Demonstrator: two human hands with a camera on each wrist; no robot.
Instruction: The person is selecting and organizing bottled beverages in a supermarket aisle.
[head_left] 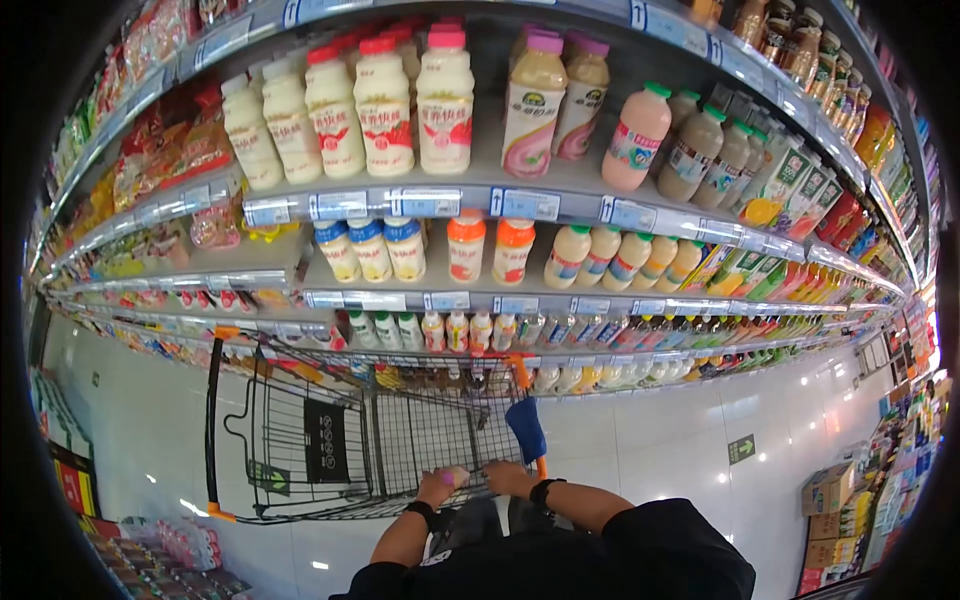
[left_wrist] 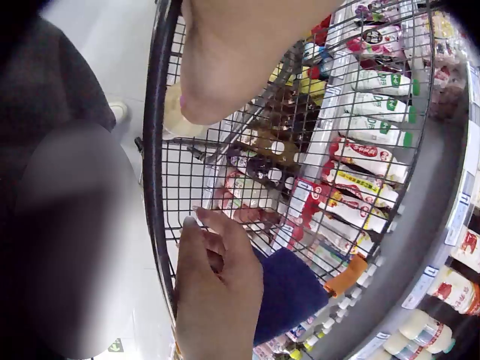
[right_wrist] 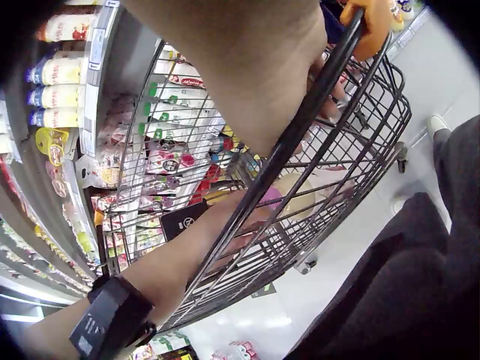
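Observation:
My left hand [head_left: 436, 487] grips a cream-coloured bottle [right_wrist: 298, 196] with a purple cap, tilted on its side at the near rim of the wire shopping cart [head_left: 440, 425]. The left wrist view shows part of its pale body [left_wrist: 177, 116] beside the hand, and the wire sides partly cover it in the right wrist view. To the right, my right hand [left_wrist: 223, 274] is over the same rim, its fingers loosely bent with nothing between them. Close by it, a dark blue cover [head_left: 525, 430] hangs at the cart's orange-ended corner.
Shelves [head_left: 570, 203] filled with bottled drinks run along the cart's far side. Purple-capped bottles [head_left: 534, 105] stand on an upper shelf among red- and green-capped ones. Cartons [head_left: 828, 490] are stacked at the right, and packs of bottles [head_left: 185, 545] stand at the lower left.

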